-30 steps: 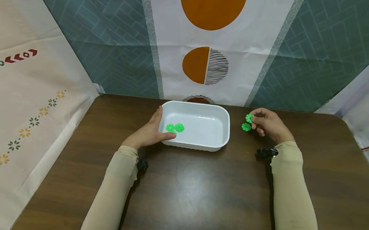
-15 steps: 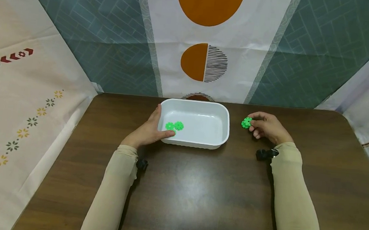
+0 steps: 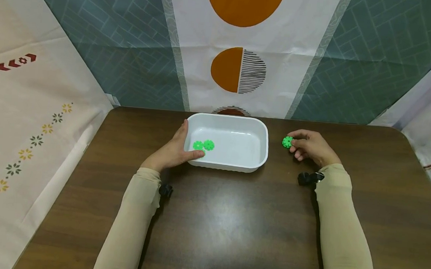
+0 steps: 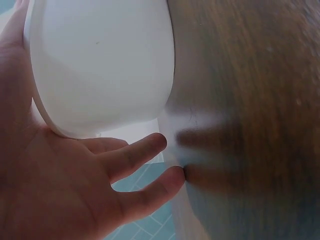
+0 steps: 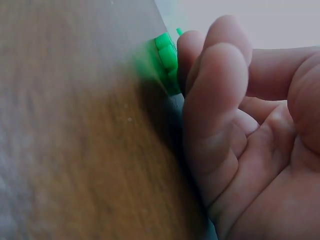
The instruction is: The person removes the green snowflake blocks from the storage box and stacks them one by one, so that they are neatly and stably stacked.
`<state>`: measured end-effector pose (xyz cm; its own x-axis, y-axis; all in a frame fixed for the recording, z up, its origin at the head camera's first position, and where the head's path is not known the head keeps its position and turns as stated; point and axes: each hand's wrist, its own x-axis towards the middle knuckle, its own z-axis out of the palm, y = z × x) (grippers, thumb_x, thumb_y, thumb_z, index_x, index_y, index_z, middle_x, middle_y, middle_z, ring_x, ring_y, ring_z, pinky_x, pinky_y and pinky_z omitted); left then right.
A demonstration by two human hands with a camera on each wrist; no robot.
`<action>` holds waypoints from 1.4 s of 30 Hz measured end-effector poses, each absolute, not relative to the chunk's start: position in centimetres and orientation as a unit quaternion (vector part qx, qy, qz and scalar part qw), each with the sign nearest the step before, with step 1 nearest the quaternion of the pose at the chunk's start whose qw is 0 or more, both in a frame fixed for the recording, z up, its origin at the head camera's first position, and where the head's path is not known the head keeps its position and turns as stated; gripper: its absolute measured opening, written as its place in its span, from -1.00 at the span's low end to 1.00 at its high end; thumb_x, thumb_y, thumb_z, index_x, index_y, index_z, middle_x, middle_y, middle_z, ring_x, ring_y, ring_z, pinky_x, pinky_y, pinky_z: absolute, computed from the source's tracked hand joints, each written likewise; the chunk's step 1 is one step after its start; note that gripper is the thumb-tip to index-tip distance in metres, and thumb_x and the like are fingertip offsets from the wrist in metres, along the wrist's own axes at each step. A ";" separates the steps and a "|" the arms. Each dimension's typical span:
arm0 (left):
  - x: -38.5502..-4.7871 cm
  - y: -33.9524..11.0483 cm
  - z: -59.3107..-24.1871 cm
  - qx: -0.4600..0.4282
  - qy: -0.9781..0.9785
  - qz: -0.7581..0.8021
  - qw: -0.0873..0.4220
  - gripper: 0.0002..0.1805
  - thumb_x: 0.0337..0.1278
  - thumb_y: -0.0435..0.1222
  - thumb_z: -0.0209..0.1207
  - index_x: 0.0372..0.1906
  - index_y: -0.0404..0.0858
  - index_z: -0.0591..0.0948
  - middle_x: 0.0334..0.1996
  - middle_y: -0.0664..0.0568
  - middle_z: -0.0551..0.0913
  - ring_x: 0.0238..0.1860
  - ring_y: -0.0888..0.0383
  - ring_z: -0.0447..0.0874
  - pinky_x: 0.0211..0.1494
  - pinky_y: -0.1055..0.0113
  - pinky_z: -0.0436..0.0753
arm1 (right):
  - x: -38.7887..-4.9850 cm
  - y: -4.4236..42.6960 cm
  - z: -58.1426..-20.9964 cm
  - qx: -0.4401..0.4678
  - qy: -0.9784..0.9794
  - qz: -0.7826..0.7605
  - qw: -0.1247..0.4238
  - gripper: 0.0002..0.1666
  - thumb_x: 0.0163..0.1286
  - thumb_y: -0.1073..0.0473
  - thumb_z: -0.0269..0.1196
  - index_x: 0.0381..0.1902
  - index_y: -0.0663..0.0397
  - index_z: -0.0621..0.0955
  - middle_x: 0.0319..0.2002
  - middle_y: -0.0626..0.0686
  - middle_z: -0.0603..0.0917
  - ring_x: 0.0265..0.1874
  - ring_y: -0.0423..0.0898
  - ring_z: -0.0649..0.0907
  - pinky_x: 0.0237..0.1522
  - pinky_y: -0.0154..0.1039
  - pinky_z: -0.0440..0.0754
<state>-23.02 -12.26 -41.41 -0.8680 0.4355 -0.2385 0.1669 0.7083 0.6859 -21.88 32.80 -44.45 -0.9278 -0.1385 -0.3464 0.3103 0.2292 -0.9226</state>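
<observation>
Left hand (image 3: 170,153) is clamping white tray (image 3: 237,148) upper-middle, probably to steady it; right hand (image 3: 315,148) is pinching green disc (image 3: 286,142), centre-right.

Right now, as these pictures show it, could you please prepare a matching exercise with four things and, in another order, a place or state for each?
Things:
1. White rectangular tray
2. Left hand
3. Right hand
4. Brown wood-grain table

Places or states:
A. Touching a bright green flower-shaped piece outside the tray
B. Beneath the tray
C. With other green pieces lying inside
D. Against the tray's left end

Pairs: 1-C, 2-D, 3-A, 4-B
</observation>
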 end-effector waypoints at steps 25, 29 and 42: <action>-23.2 -12.4 -41.5 0.171 0.903 0.340 0.200 0.40 0.13 0.27 0.29 0.56 -0.08 -0.55 0.61 -0.08 -0.43 0.59 -0.09 -0.29 0.51 -0.09 0.01 | -21.9 32.6 -44.4 0.088 0.744 -0.632 0.201 -0.60 0.53 0.33 0.07 0.25 0.32 0.31 -0.42 0.09 0.71 -0.67 -0.16 0.58 -0.52 -0.25 0.64; -23.2 -12.4 -41.3 0.169 0.902 0.343 0.201 0.39 0.12 0.28 0.29 0.57 -0.06 -0.54 0.61 -0.06 -0.43 0.59 -0.07 -0.29 0.52 -0.08 0.01 | -22.1 32.7 -44.5 0.095 0.735 -0.640 0.204 -0.66 0.54 0.33 0.06 0.21 0.26 0.32 -0.43 0.10 0.72 -0.67 -0.15 0.58 -0.53 -0.25 0.64; -23.2 -12.4 -41.5 0.171 0.901 0.345 0.200 0.39 0.12 0.28 0.29 0.55 -0.02 -0.56 0.61 -0.02 -0.45 0.59 -0.01 -0.33 0.53 -0.03 -0.02 | -22.0 32.4 -44.1 0.101 0.729 -0.641 0.216 -0.65 0.55 0.30 0.07 0.20 0.24 0.30 -0.41 0.09 0.73 -0.66 -0.15 0.59 -0.53 -0.25 0.63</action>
